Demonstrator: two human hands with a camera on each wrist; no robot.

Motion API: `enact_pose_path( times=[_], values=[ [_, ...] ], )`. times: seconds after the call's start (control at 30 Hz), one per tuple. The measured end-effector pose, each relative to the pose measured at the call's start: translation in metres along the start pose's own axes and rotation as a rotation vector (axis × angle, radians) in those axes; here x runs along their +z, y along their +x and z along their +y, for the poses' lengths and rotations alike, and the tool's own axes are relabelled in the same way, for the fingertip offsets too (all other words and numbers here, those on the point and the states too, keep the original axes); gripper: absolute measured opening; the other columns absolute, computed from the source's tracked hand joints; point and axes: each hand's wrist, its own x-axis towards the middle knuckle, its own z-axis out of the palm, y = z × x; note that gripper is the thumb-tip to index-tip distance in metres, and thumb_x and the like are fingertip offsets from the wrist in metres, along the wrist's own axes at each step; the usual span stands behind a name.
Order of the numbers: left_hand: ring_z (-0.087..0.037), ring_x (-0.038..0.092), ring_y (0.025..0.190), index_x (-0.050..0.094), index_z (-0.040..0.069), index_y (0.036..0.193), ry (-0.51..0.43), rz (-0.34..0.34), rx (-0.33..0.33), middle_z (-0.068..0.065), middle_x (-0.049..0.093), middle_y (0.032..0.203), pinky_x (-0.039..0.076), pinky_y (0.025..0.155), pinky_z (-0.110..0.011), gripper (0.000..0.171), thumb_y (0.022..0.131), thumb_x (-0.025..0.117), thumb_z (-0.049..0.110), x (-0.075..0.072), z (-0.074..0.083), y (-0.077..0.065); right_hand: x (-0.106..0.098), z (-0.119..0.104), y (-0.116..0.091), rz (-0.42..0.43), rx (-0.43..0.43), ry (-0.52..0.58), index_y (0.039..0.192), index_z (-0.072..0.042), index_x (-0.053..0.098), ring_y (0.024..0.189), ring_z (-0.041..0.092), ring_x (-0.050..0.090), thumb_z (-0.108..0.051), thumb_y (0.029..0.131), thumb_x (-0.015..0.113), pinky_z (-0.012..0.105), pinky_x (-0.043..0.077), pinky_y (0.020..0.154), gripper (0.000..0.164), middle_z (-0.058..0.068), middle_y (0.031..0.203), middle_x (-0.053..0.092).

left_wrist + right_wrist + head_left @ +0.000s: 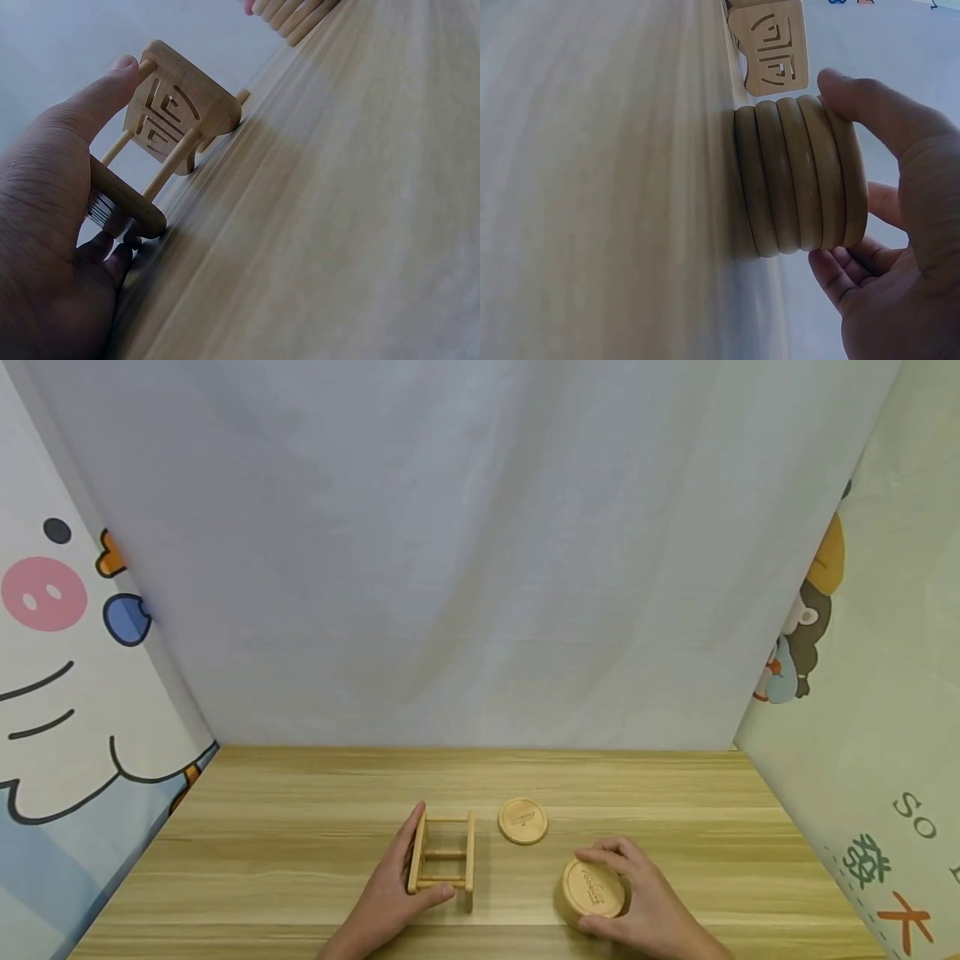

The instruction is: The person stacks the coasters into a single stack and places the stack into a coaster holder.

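My left hand [387,885] grips a small wooden coaster rack [471,847], its thumb along the near side and its fingers behind the left panel. In the left wrist view, the rack [206,94] shows a cut-out pattern in its end panel and round rods joining the two panels. To the right, my right hand [651,902] holds a stack of several round wooden coasters [592,889] by its upper edge, thumb and fingers on opposite sides. The stack [802,180] is upright on the table in the right wrist view. One loose coaster [523,822] lies flat between and beyond the hands.
The wood-grain table [300,793] ends at a pale grey curtain [480,568] at the back. Cartoon-printed panels stand on both sides, a white one [90,485] at left and a pale green one [862,760] at right.
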Motion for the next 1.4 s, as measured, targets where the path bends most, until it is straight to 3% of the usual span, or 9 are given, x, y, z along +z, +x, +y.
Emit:
enact_pose_path(
  times=[0.33,0.77,1.17,1.4],
  values=[
    [-0.048,0.033,0.163,0.014,0.027,0.181,-0.003,0.003,-0.008,-0.013,0.013,0.185,0.051,0.116,-0.052,0.117,0.094,0.093,0.029,0.001,0.001,0.000,-0.002,-0.004,0.000,-0.008,0.066,-0.057,0.146,-0.013,0.072,0.121,0.012,0.059,-0.047,0.076,0.105,0.044,0.057,0.097,0.085,-0.006,0.135,0.060],
    [-0.049,0.035,0.161,0.015,0.028,0.181,-0.035,0.004,-0.021,-0.016,0.015,0.184,0.057,0.109,-0.046,0.116,0.094,0.093,0.026,0.002,0.003,0.000,-0.001,-0.007,0.009,0.085,-0.095,-0.137,0.147,-0.014,0.071,0.121,0.011,0.058,-0.033,0.075,0.104,0.044,0.058,0.096,0.082,-0.006,0.135,0.061],
    [-0.047,0.032,0.163,0.014,0.027,0.181,0.012,0.006,-0.015,-0.015,0.015,0.184,0.046,0.119,-0.055,0.118,0.094,0.093,0.032,0.000,0.003,0.000,0.012,-0.035,0.036,0.113,0.002,-0.068,0.144,-0.017,0.074,0.122,0.020,0.058,-0.031,0.077,0.104,0.051,0.054,0.098,0.075,-0.004,0.133,0.063],
    [-0.048,0.034,0.162,0.014,0.026,0.181,-0.008,0.002,-0.012,-0.017,0.016,0.184,0.049,0.117,-0.052,0.117,0.094,0.093,0.030,0.000,0.004,-0.001,0.020,-0.048,0.053,0.123,0.061,-0.069,0.143,-0.014,0.075,0.120,0.028,0.061,-0.028,0.076,0.105,0.057,0.053,0.098,0.074,0.001,0.129,0.065]
  ],
)
